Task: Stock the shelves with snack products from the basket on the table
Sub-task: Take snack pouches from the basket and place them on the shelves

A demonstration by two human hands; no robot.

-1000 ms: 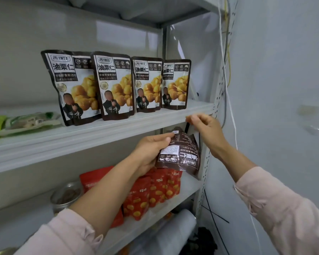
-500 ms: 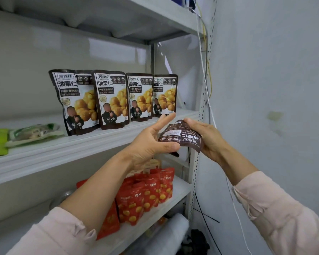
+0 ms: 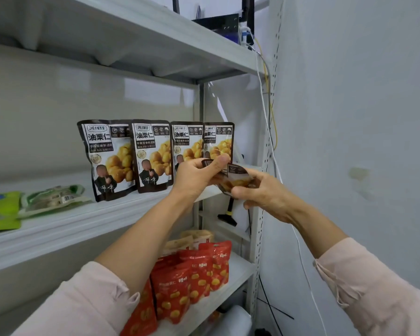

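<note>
A dark brown chestnut pouch (image 3: 237, 177) sits between both hands, tilted and partly hidden by them, at the level of the middle shelf's front edge. The left hand (image 3: 195, 177) pinches its upper left corner, thumb pressed on the near face. The right hand (image 3: 262, 194) grips it from below and to the right, fingers curled round its lower edge. Whether the pouch touches the shelf cannot be told.

Just behind and to the left of the left hand, four matching chestnut pouches (image 3: 153, 156) stand upright in a row on the middle shelf (image 3: 83, 221), overlapping slightly. The nearest one rises directly behind the left thumb. Farther left of that hand, a pale green packet (image 3: 52, 198) lies flat beside a bright green packet (image 3: 0, 210).

Below both forearms, red snack pouches (image 3: 192, 275) stand packed together on the lower shelf (image 3: 238, 267), with tan packets (image 3: 199, 236) behind them. Under the right hand, a black brush-like tool (image 3: 228, 212) hangs behind the shelf post.

Above the hands, a black device (image 3: 217, 24) rests on the top shelf (image 3: 155, 32), and white and yellow cables (image 3: 268, 110) run down the perforated upright beyond the right hand. Pale pink sleeves (image 3: 374, 294) cover both forearms.
</note>
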